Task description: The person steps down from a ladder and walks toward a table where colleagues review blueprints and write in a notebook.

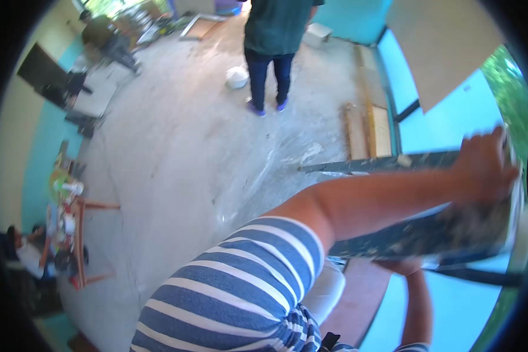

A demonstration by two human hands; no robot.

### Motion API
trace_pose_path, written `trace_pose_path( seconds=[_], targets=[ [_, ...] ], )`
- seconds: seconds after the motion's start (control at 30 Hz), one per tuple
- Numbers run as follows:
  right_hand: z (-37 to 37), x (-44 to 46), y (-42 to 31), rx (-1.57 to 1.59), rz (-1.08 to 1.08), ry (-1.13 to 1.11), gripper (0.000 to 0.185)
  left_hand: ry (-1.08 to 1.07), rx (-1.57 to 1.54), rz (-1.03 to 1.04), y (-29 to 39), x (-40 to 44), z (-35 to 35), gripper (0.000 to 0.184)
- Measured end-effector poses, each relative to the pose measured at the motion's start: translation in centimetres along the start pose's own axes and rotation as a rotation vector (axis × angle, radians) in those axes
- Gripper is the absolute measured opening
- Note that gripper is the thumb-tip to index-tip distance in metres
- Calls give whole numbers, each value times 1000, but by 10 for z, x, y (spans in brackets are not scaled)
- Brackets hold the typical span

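My left hand [484, 167] is at the right, at the end of an outstretched arm in a blue-and-white striped sleeve. Its fingers are curled closed above a dark, paint-spattered board [422, 232], close to the board's pale right edge. What those fingers hold, if anything, I cannot make out. My right hand [402, 267] comes up from below to the board's lower edge. The board partly covers it, and its fingers are too hidden and blurred to read. Behind my forearm, a narrow dark strip [364, 166] runs out to the left.
A person in dark clothes [281, 35] stands ahead, by a white bucket [237, 77]. Wooden planks [364, 129] lie along the blue wall. At left are a wooden-framed table [79, 240] holding clutter and a seated person [26, 249]. Another person [102, 35] sits far back.
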State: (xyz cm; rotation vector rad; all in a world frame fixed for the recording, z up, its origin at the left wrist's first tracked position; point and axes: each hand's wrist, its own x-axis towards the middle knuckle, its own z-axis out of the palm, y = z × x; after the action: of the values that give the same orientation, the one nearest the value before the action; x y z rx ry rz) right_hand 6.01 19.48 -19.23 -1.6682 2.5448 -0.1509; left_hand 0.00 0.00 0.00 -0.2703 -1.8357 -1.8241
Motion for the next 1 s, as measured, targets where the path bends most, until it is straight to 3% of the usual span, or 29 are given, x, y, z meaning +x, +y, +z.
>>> trace_pose_path(
  seconds=[0.07, 0.1, 0.17, 0.2, 0.23, 0.3, 0.33, 0.4, 0.43, 0.47, 0.5, 0.53, 0.57, 0.6, 0.63, 0.67, 0.7, 0.77, 0.83, 0.87, 0.9, 0.93, 0.97, 1.0],
  targets=[
    [-6, -5, -25, -28, 446, -198, 71, 1, -93, -8, -4, -13, -4, 55],
    [-23, 8, -75, -141, 632, -214, 65, 40, -138, 4, -7, -25, -7, 60],
    [3, -1, -123, -483, 861, -39, 68, 40, 91, 146, -35, -115, -61, 71],
    [30, -21, -150, -569, 828, 148, 69, 52, 203, 217, -47, -160, -88, 76],
    [52, -29, -164, -655, 768, 396, 70, -135, 189, 210, -76, -210, -126, 77],
    [109, -64, -182, -401, 759, 526, 76, -170, 359, 287, -155, -318, -200, 73],
    [134, -79, -189, -362, 639, 505, 73, -338, 452, 53, -183, -372, -253, 74],
    [151, -76, -261, -115, 661, 472, 62, -410, 658, -572, -252, -514, -363, 69],
    [158, -78, -286, -164, 614, 450, 57, -286, 685, -679, -256, -633, -452, 69],
    [139, -54, -350, -133, 782, 325, 48, -148, 699, -784, -250, -749, -542, 69],
    [144, -20, -395, 34, 774, 183, 43, -4, 701, -878, -244, -866, -628, 68],
    [151, -22, -421, 181, 851, 45, 39, 33, 772, -1373, -122, -889, -662, 69],
    [160, -16, -434, 230, 784, 72, 37, 472, 836, -1941, -93, -955, -704, 65],
    [169, -11, -448, 280, 716, 95, 35, 701, 843, -1874, -60, -1028, -737, 67],
    [191, 1, -455, 248, 496, 293, 34, 1045, 870, -1778, -28, -1083, -760, 70],
    [207, 11, -468, 237, 274, 491, 34, 1231, 756, -1654, 9, -1113, -774, 72],
    [182, 38, -536, 275, 289, 484, 39, 1406, 649, -1512, 45, -1144, -778, 77],
    [167, 75, -614, 404, 126, 582, 45, 1521, 713, -1275, 53, -1194, -786, 84],
    [169, 107, -687, 435, -154, 655, 54, 1574, 552, -1184, 11, -1219, -786, 88],
    [173, 118, -737, 501, -225, 665, 55, 1366, 300, -1269, 8, -1201, -776, 90],
    [178, 128, -795, 568, -298, 688, 56, 1354, 256, -1137, 10, -1168, -754, 90],
    [179, 135, -854, 632, -423, 608, 57, 1232, -3, -1033, 18, -1133, -734, 93],
    [186, 131, -907, 682, -548, 521, 58, 1119, -306, -995, 79, -1083, -699, 93],
    [212, 131, -954, 705, -645, 495, 59, 1049, -437, -853, 99, -1056, -678, 91]
  ],
)
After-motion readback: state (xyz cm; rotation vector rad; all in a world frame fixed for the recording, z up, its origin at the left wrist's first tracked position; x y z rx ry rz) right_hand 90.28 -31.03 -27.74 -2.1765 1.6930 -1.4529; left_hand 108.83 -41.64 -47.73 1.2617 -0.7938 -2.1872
